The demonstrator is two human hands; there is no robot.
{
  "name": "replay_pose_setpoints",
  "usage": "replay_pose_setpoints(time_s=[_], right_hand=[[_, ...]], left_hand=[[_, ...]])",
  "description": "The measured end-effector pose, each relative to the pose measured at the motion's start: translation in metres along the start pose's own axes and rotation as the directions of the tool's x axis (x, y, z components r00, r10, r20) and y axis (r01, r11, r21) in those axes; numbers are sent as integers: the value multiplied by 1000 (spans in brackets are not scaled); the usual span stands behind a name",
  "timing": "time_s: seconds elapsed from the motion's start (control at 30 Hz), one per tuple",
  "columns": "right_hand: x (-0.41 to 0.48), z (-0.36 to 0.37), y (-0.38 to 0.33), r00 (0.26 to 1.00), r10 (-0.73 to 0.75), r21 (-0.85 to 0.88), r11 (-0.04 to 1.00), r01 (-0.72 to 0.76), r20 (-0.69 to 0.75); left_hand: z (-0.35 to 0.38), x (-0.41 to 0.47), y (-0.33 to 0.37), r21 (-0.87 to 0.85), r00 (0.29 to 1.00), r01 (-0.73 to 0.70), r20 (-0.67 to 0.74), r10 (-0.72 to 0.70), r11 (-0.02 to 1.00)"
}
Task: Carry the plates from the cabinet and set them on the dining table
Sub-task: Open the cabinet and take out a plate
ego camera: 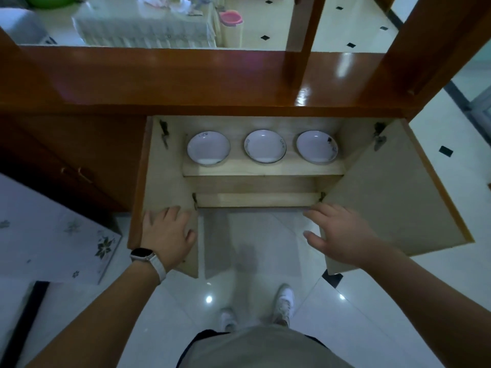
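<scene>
**Plates (265,146) untouched on the shelf (263,169)**

Three sit in a row inside the cabinet (186,83), ahead of the left hand (167,235) and right hand (342,235), in the gap between them. The left door (162,181) and right door (393,187) stand swung out, likely to clear the reach. Left hand lies flat on its door, fingers spread. Right hand, fingers straight and apart, rests against its door's near edge. Neither holds anything.
</scene>
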State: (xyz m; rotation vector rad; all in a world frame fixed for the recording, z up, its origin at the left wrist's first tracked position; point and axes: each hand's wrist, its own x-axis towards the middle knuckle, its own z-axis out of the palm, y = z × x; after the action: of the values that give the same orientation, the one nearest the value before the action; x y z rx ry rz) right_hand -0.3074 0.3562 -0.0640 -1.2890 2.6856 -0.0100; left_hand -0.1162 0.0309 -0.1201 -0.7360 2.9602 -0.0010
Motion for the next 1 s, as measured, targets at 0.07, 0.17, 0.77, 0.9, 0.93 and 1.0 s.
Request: replay_pose_setpoints(time_s=[0.07,0.17,0.77,0.9,0.93,1.0], right_hand=[[5,-2,-20,1000,-17,6,1000,17,-3],[12,-5,-46,999,-42,29,999,43,-31],[92,8,-91,996,-76,45,996,78,-53],[127,12,-82,993,-102,75,992,106,-54],[136,12,-80,992,-109,83,990,114,-56],[153,13,-75,991,-124,92,988,128,-50]], left_hand=[[-2,0,-17,-23,999,-17,-40,16,1000],[-7,0,-37,-56,998,-24,-68,20,998],[-4,31,-58,-113,999,-20,-51,15,993],[-2,56,-56,-123,999,3,-32,-7,992],[-2,62,-54,-123,999,4,-32,-8,992],[-3,76,-50,-127,999,10,-34,-14,992]])
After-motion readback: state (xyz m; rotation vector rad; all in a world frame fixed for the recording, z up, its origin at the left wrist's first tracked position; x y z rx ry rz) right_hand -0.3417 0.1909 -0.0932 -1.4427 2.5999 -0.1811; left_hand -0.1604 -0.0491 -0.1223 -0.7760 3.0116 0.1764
